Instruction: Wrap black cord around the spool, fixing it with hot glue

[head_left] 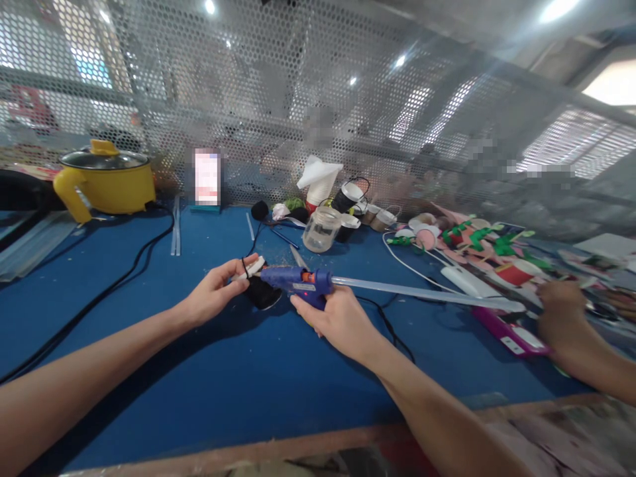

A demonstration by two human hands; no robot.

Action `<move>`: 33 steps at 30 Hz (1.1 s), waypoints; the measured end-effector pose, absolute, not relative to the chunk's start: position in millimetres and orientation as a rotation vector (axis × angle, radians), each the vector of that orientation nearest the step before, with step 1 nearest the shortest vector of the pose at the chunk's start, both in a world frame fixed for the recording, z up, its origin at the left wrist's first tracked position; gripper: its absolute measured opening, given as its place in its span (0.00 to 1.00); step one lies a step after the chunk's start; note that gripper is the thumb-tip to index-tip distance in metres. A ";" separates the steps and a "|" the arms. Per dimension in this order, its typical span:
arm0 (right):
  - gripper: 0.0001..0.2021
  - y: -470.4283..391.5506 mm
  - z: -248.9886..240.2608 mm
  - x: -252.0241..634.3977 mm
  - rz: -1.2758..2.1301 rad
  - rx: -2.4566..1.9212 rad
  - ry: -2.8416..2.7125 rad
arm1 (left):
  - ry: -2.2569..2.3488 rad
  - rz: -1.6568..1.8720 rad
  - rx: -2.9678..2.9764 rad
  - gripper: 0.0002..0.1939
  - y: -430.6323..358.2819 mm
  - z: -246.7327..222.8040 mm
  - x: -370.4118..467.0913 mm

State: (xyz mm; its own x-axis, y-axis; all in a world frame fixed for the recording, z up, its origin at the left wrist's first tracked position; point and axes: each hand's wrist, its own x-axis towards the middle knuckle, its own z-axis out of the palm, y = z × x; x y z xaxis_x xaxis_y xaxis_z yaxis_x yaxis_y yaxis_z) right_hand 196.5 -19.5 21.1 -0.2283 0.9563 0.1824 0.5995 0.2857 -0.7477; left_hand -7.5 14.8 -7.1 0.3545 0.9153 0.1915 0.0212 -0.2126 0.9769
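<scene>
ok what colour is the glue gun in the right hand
The glue gun in the right hand is purplish blue, best seen in the head view.

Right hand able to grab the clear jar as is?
Probably not: the right hand is wrapped around the blue glue gun, whose body lies between hand and clear jar in this view. It'd likely need to let go first.

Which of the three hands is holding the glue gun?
The person's right hand grips the glue gun; the left hand pinches a white piece, and the co-worker's hand is farther right.
</scene>
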 end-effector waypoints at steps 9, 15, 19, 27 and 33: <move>0.12 -5.9 23.6 203.5 0.636 -1.472 -1.926 | 0.875 1.039 1.554 0.11 16.0 -7.5 -8.5; 0.15 -1.6 22.9 201.0 0.732 -1.523 -1.889 | 0.882 1.041 1.570 0.11 16.0 -7.9 -8.9; 0.14 1.6 23.0 200.9 0.783 -1.518 -1.844 | 0.887 1.034 1.585 0.11 16.6 -7.5 -9.4; 0.08 9.7 23.3 207.1 1.080 -1.237 -1.699 | 0.885 1.055 1.580 0.10 17.6 -8.2 -8.8; 0.06 35.9 34.0 211.8 1.210 -1.243 -1.331 | 0.938 1.057 1.609 0.11 17.0 -8.2 -9.1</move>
State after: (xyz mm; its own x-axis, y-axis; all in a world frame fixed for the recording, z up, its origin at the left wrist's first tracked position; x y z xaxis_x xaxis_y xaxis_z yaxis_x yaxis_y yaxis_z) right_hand 211.8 35.9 34.0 -0.0676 0.9977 0.0007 0.0946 0.0071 -0.9955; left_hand -9.1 17.0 -8.2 0.3289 0.9223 0.2028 0.0918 -0.2449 0.9652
